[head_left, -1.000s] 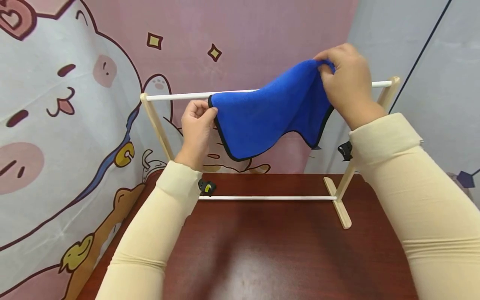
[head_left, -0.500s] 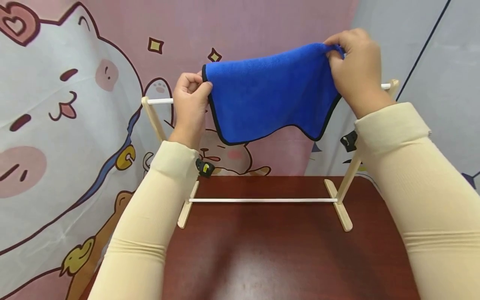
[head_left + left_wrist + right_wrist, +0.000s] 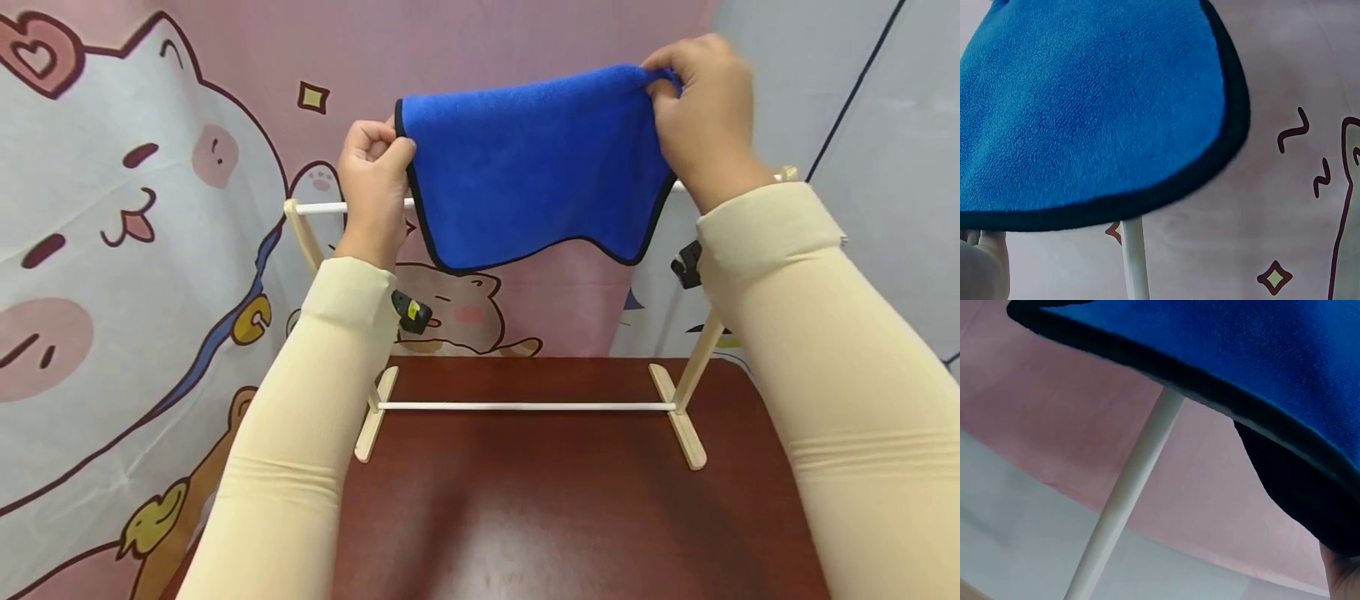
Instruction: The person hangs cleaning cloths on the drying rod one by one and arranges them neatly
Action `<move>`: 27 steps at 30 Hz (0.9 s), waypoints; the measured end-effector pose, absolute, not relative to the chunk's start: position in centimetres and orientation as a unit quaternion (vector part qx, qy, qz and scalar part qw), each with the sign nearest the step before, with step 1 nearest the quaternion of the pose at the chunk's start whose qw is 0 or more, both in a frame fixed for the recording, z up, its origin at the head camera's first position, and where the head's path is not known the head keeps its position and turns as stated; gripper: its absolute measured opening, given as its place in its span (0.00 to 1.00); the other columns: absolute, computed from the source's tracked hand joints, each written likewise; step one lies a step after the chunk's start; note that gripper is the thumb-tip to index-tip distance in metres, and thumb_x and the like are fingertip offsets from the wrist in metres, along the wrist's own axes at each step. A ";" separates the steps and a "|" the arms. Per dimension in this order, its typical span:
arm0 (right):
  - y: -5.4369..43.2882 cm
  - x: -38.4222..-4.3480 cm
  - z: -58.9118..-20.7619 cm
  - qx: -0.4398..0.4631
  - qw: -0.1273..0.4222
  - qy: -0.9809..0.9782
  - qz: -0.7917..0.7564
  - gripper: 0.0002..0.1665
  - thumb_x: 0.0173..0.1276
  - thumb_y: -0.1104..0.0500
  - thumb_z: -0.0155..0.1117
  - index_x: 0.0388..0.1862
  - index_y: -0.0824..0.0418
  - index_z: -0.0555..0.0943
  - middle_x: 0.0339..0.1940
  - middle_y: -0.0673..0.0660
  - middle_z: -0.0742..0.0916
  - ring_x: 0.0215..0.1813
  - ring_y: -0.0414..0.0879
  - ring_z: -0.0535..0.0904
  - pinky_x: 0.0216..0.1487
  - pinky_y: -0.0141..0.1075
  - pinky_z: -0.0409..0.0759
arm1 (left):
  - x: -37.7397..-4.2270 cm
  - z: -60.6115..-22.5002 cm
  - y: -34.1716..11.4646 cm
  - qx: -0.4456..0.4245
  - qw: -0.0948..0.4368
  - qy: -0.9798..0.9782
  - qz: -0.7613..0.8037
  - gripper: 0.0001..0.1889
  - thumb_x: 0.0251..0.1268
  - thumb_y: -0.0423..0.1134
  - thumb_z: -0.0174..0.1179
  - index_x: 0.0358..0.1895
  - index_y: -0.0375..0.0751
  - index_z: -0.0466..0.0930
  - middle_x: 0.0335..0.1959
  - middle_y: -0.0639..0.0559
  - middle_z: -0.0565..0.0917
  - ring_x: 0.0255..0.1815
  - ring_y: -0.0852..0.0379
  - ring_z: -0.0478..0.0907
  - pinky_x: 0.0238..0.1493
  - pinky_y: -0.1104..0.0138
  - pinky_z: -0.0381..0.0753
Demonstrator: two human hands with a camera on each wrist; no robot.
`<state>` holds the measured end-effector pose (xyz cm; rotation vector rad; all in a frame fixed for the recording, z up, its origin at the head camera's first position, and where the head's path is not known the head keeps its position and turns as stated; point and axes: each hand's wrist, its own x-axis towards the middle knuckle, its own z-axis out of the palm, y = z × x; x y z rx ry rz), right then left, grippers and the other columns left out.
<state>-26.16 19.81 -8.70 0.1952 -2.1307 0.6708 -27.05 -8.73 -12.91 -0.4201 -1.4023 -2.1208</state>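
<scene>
A blue plush towel (image 3: pixel 525 167) with a black bound edge is stretched between both hands, its lower corners hanging down. My left hand (image 3: pixel 372 179) pinches its left edge near the top corner, and my right hand (image 3: pixel 705 125) pinches the top right, where the cloth bunches. In the head view the towel overlaps the upper white rod (image 3: pixel 322 207) of a wooden rack, its top edge well above the rod. The left wrist view shows a rounded towel corner (image 3: pixel 1104 112) in front of the rod (image 3: pixel 1135 262). From the right wrist, the rod (image 3: pixel 1125 494) passes behind the black edge.
The rack stands on a dark red-brown table (image 3: pixel 525 517), on a left foot (image 3: pixel 377 414) and a right foot (image 3: pixel 678 417) joined by a lower white rod (image 3: pixel 525 407). Behind it hangs a backdrop (image 3: pixel 202 275) printed with cartoon animals.
Both hands have risen with the towel, the left hand most. The towel's top edge has gone from slanted and near the rod to more level and well above it.
</scene>
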 end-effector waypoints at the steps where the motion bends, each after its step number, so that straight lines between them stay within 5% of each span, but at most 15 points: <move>1: 19.7 -26.3 -8.7 0.078 0.433 -0.857 0.269 0.16 0.73 0.64 0.51 0.53 0.64 0.83 0.53 0.63 0.82 0.60 0.54 0.74 0.64 0.40 0.67 | -27.2 -12.8 -8.8 -0.154 0.281 -0.519 -0.793 0.12 0.59 0.19 0.50 0.26 0.40 0.66 0.43 0.46 0.83 0.41 0.58 0.75 0.38 0.68 0.71; 11: 19.3 -27.9 -9.1 0.080 0.426 -0.863 0.259 0.16 0.73 0.65 0.51 0.53 0.64 0.83 0.54 0.63 0.82 0.60 0.55 0.73 0.65 0.41 0.67 | -28.8 -12.5 -8.8 -0.131 0.298 -0.507 -0.798 0.14 0.59 0.18 0.50 0.24 0.42 0.66 0.37 0.48 0.81 0.40 0.58 0.75 0.39 0.70 0.71; 16: 19.1 -28.6 -9.8 0.082 0.422 -0.866 0.256 0.16 0.72 0.67 0.51 0.52 0.64 0.83 0.53 0.64 0.81 0.60 0.57 0.73 0.65 0.44 0.66 | -29.3 -13.0 -8.9 -0.114 0.303 -0.514 -0.794 0.14 0.59 0.19 0.50 0.24 0.42 0.65 0.44 0.45 0.82 0.46 0.59 0.76 0.43 0.72 0.72; 23: 18.4 -29.7 -11.1 0.102 0.419 -0.864 0.260 0.15 0.68 0.69 0.52 0.48 0.66 0.84 0.51 0.65 0.81 0.58 0.60 0.75 0.60 0.49 0.70 | -30.3 -14.3 -9.5 -0.077 0.305 -0.546 -0.777 0.13 0.59 0.21 0.53 0.25 0.43 0.66 0.30 0.50 0.77 0.39 0.57 0.74 0.39 0.71 0.71; 27: 18.2 -30.3 -11.8 0.096 0.408 -0.873 0.250 0.16 0.69 0.69 0.51 0.49 0.65 0.84 0.52 0.65 0.81 0.58 0.61 0.75 0.59 0.51 0.71 | -30.7 -14.8 -9.8 -0.062 0.289 -0.561 -0.774 0.13 0.59 0.21 0.54 0.25 0.42 0.66 0.41 0.45 0.82 0.45 0.58 0.77 0.43 0.71 0.74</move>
